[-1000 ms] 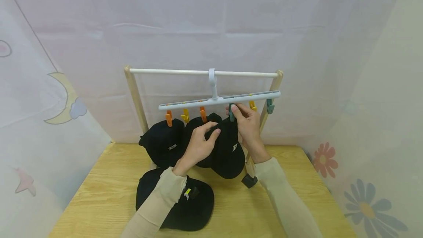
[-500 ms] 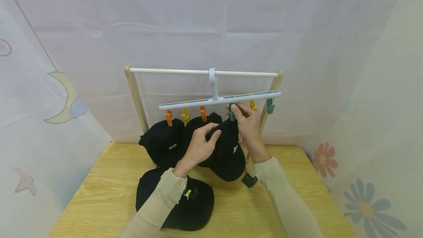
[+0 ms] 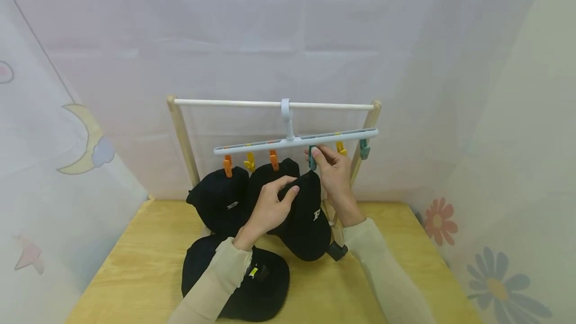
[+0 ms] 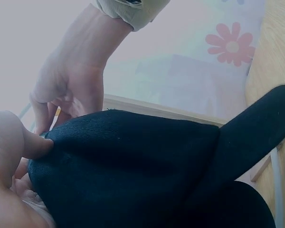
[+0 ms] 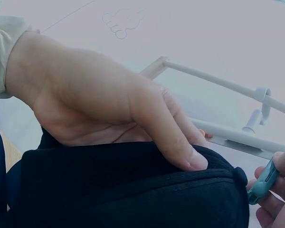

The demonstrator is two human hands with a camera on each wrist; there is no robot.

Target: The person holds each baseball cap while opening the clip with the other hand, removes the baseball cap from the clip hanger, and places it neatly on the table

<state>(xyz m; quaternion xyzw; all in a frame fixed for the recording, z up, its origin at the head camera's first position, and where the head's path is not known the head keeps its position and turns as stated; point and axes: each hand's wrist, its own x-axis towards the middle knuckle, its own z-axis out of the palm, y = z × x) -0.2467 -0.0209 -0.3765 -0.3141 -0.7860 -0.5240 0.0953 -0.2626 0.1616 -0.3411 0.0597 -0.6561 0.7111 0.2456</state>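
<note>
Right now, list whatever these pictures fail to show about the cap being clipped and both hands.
- Teal clip: in the head view the right hand covers its jaws, so whether they bite the black cap is unclear.
- Left wrist view: the cap fills the frame and hides the clip.
- Right wrist view: the right hand is cut off by the edge; only fingertips show.
- Cap on the table: partly hidden by the left sleeve.
- Cap logos: too small to read.

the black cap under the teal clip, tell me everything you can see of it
The black cap is dark knit-looking fabric with a small white logo on its front and a button on top. It hangs crown up below the teal clip on the white hanger bar. The left hand grips its crown while the right hand pinches the clip. Another hung cap sits just behind it.
</note>
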